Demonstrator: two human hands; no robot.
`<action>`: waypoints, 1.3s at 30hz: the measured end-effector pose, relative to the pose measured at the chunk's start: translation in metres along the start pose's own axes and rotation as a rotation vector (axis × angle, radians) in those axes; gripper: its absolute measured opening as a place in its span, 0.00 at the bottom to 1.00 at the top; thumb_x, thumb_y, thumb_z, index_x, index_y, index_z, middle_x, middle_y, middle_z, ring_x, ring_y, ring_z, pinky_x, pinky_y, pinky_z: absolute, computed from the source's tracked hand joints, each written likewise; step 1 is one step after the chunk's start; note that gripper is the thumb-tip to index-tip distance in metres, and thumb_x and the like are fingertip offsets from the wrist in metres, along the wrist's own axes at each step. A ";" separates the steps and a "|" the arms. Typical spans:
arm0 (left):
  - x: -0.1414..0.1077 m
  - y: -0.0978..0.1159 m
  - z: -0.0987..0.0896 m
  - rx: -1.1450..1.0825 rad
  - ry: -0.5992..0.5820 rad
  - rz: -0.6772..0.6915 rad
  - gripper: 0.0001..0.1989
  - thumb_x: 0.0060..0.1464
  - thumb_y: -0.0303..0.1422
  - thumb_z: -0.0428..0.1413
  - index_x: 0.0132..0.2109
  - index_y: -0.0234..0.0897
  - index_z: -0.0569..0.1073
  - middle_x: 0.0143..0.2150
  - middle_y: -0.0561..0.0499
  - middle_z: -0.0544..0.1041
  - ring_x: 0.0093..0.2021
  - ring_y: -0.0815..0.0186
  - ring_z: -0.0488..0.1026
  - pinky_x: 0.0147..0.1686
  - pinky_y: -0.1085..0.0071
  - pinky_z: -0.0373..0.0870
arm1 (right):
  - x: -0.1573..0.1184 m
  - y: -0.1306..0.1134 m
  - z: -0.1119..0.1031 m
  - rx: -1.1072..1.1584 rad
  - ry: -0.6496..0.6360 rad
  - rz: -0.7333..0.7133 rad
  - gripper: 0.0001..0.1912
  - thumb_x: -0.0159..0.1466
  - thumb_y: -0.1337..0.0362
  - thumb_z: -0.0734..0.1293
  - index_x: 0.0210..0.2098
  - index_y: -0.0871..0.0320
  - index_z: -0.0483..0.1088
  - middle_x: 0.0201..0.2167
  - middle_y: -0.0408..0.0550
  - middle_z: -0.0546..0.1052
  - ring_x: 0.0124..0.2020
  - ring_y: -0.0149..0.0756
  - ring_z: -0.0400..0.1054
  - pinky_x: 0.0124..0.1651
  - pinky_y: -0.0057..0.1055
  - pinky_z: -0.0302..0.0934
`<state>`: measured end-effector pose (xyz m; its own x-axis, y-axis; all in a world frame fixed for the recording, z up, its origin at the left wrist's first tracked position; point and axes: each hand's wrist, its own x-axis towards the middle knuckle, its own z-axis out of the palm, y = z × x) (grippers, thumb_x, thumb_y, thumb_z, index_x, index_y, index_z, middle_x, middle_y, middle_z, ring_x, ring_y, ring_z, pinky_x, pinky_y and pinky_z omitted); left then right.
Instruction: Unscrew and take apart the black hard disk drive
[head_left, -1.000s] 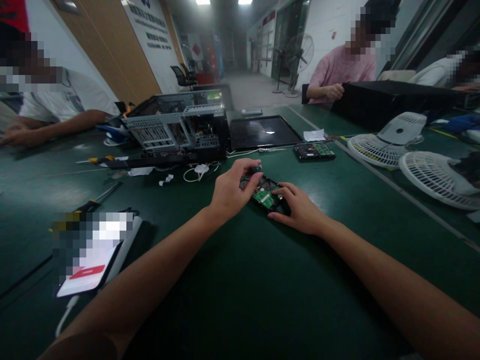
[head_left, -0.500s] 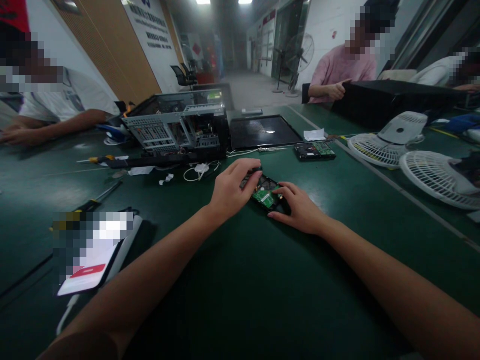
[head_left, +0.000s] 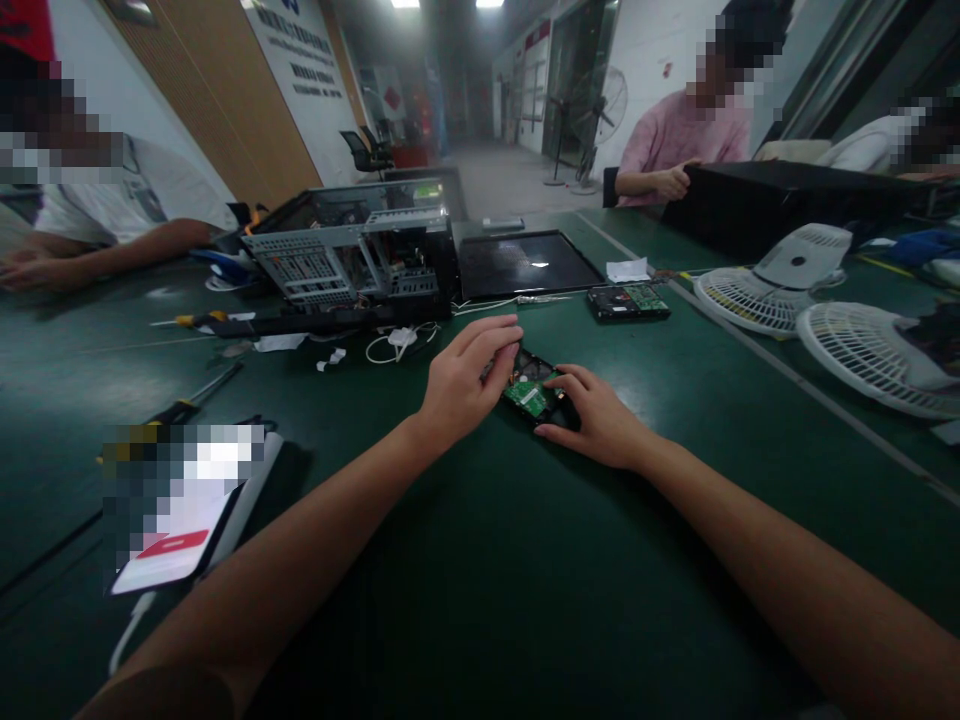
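Note:
A hard drive [head_left: 529,397] with a black casing and a green circuit board lies tilted on the green table in front of me. My right hand [head_left: 596,412] grips its right end, thumb on the near edge and fingers reaching over the board. At the left end, my left hand [head_left: 466,380] is bent over the casing, thumb drawn close to the fingers. Whatever sits between those fingertips is hidden. Farther off to the right rests a second hard drive [head_left: 628,302].
An opened computer case [head_left: 349,262] stands behind, beside a black panel [head_left: 529,264]. On the left lie a lit phone [head_left: 169,550] and a screwdriver [head_left: 196,396]. White fan parts [head_left: 874,350] occupy the right. Co-workers sit left and right, one holding a black case [head_left: 787,205].
My left fingers have straightened slightly, and the dark bit that showed at their tips is no longer visible. The right hand and the hard drive stay almost still.

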<state>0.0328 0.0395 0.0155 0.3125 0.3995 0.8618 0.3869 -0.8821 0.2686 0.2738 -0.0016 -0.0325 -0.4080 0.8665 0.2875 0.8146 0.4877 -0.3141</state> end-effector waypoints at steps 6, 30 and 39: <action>-0.002 -0.003 0.002 0.039 0.056 0.032 0.10 0.66 0.27 0.58 0.53 0.40 0.75 0.53 0.47 0.78 0.54 0.62 0.77 0.56 0.61 0.77 | 0.000 0.001 0.001 0.011 0.010 -0.001 0.32 0.63 0.43 0.71 0.59 0.54 0.66 0.66 0.62 0.66 0.66 0.59 0.63 0.65 0.58 0.60; -0.010 -0.004 0.008 -0.015 0.055 -0.072 0.17 0.66 0.29 0.59 0.60 0.40 0.67 0.58 0.47 0.78 0.54 0.64 0.79 0.56 0.65 0.79 | 0.000 0.001 0.000 0.011 -0.001 0.003 0.33 0.63 0.42 0.71 0.59 0.55 0.66 0.66 0.62 0.65 0.66 0.58 0.63 0.66 0.58 0.60; -0.004 -0.002 0.002 0.010 0.014 0.033 0.14 0.67 0.26 0.55 0.58 0.40 0.73 0.59 0.47 0.78 0.59 0.63 0.76 0.62 0.60 0.75 | 0.000 0.002 0.002 -0.005 0.007 -0.003 0.33 0.63 0.42 0.70 0.60 0.54 0.65 0.66 0.62 0.65 0.66 0.58 0.63 0.66 0.58 0.59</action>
<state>0.0326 0.0403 0.0110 0.3133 0.3664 0.8762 0.3852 -0.8923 0.2354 0.2749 -0.0007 -0.0347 -0.4071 0.8644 0.2951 0.8153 0.4896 -0.3091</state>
